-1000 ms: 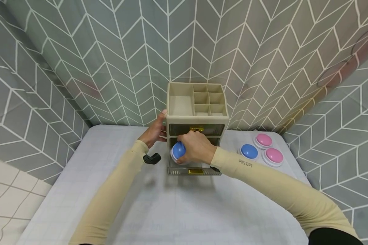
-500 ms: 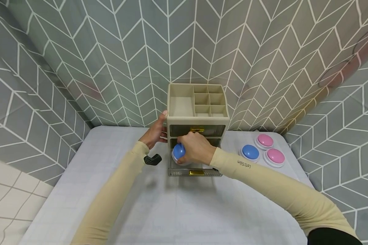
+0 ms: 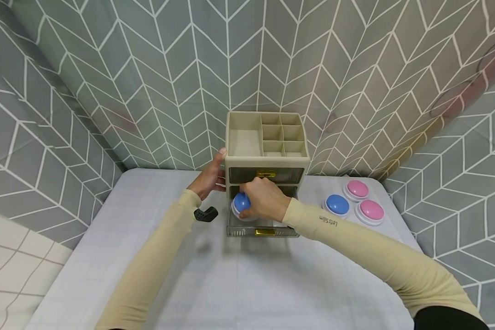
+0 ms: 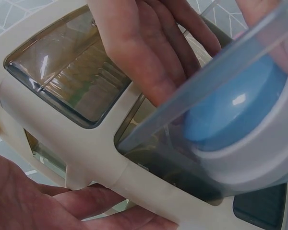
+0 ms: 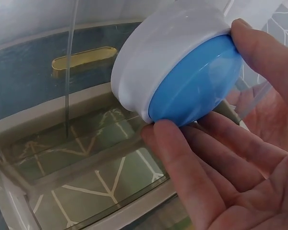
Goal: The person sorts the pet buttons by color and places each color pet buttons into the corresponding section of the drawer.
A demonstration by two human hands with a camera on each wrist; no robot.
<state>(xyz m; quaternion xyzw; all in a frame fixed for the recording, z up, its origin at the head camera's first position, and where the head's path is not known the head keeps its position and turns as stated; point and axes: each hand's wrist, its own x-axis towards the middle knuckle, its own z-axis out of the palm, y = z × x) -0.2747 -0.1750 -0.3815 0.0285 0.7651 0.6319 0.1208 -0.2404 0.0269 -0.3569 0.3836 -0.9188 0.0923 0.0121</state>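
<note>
In the head view my right hand (image 3: 266, 199) grips a round push button (image 3: 242, 201) with a blue dome and white base, inside the left part of the pulled-out clear drawer (image 3: 264, 232). The right wrist view shows the button (image 5: 194, 79) tilted, with thumb and fingertips around its blue dome. Through the drawer's clear wall, the left wrist view shows the same button (image 4: 237, 108). My left hand (image 3: 209, 178) rests against the left side of the beige drawer organizer (image 3: 268, 162), thumb at its top front corner and fingers extended along the side.
On the table's right, another blue push button (image 3: 336, 204) sits beside two pink ones, a rear pink button (image 3: 356, 189) and a front pink button (image 3: 371, 211). The organizer's upper drawer (image 3: 286, 175) is closed. A patterned curtain (image 3: 169, 91) hangs behind the white table (image 3: 247, 284).
The blue button has lowered very slightly within the drawer in my right hand's grip. My left hand stays against the organizer; the view has shifted a little.
</note>
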